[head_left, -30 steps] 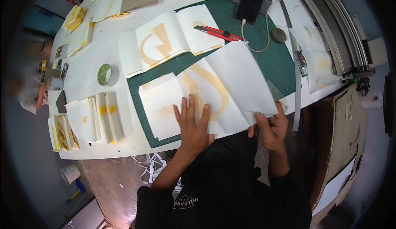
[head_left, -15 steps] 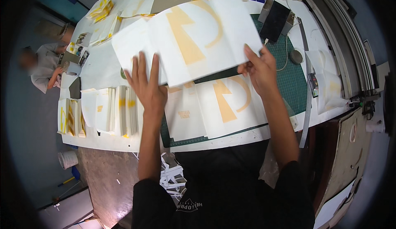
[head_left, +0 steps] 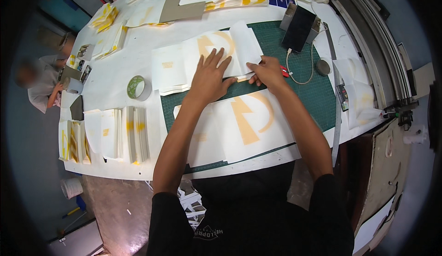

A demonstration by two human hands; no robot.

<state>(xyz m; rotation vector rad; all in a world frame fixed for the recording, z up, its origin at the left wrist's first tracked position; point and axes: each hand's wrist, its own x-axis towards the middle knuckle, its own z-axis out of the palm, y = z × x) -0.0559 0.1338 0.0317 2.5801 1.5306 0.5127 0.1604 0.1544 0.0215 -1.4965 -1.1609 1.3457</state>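
My left hand (head_left: 209,78) lies flat, fingers spread, on a white sheet with a yellow-orange shape (head_left: 202,55) at the far side of the green cutting mat (head_left: 271,39). My right hand (head_left: 267,71) grips the near right corner of that same sheet. Just beside my right hand lies a red-handled knife (head_left: 285,73). Nearer to me, between my forearms, another white sheet with a yellow-orange shape (head_left: 246,122) lies flat on the mat.
A roll of tape (head_left: 136,88) stands left of the mat. Stacks of white and yellow sheets (head_left: 122,134) sit at the near left. A black device with a cable (head_left: 299,25) is at the far right. Another person (head_left: 41,83) sits at the far left.
Both hands lifted the top sheet off the near stack, carried it away from me and laid it down at the far side of the mat, leaving another printed sheet uncovered nearer to me.
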